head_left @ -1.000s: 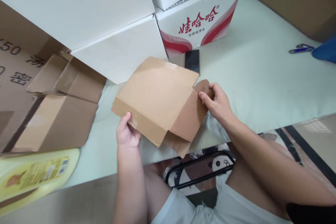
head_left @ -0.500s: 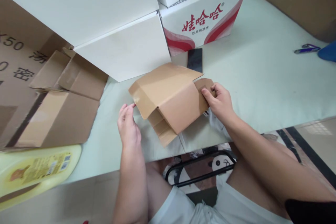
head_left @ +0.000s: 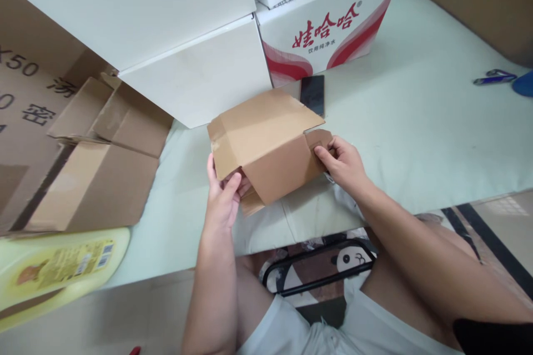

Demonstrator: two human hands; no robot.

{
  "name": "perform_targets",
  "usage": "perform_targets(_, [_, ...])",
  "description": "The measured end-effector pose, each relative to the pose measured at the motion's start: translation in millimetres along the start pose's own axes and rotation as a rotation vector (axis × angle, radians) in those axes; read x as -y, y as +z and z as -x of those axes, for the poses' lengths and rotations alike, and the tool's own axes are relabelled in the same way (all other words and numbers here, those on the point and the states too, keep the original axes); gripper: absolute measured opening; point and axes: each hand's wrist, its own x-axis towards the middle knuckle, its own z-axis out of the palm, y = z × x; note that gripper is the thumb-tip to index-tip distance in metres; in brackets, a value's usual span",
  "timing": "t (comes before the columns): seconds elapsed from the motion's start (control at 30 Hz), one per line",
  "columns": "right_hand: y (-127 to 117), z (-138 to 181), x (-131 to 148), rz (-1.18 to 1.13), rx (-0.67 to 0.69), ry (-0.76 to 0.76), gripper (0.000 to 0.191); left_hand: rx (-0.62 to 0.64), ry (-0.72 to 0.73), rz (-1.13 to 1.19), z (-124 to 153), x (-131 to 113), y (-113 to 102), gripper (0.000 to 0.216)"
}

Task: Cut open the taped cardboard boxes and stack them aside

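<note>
In the head view, the person's two hands hold a small brown carton [head_left: 270,169] between them, above the near edge of a pale green worktop [head_left: 437,127]. The right hand [head_left: 346,163] pinches an end flap, thumb on the near face and fingers curled behind it. The left hand [head_left: 225,197] is at the opposite, open end, with fingertips behind one flap and others reaching into the opening; whether it grips firmly cannot be told. As far as can be judged, the carton is partly formed: its broad panel and the side facing the person meet at a crease and there is a hollow between the walls, while the flaps near both hands stick outward and neither visible end is closed. Whether the underside is shut, or rests on the surface, is hidden. Just beyond the carton lies a dark phone [head_left: 313,95], in front of a white box with red lettering [head_left: 328,36]. Farther out past the right hand are pens [head_left: 494,77]; well to the left of the left hand stand brown boxes [head_left: 104,188], with a yellow bottle [head_left: 62,272] nearer the person.
</note>
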Motion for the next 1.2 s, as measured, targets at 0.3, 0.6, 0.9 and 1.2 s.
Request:
perform_targets(0.3, [-0.9,2.6,2.9,0.098,-0.037,-0.041,0.032,-0.158,0.002,-0.187,-6.8,0.0,-17.2,0.096])
perform_targets(0.6, [4.4,2.5,-6.0,0.553,-0.013,-0.172,0.036,-0.196,-0.078,-1.21,-18.7,5.5,-26.3,0.082])
perform_targets(0.9, [4.6,0.7,-6.4,0.578,0.073,-0.086,0.048,-0.085,-0.043,-1.259,-21.1,7.4,-28.2,0.039])
perform_targets(1.2, [-3.9,7.7,11.5,-0.134,0.008,-0.157,0.039,-0.129,0.065,-0.795,-21.7,8.9,-34.9,0.051])
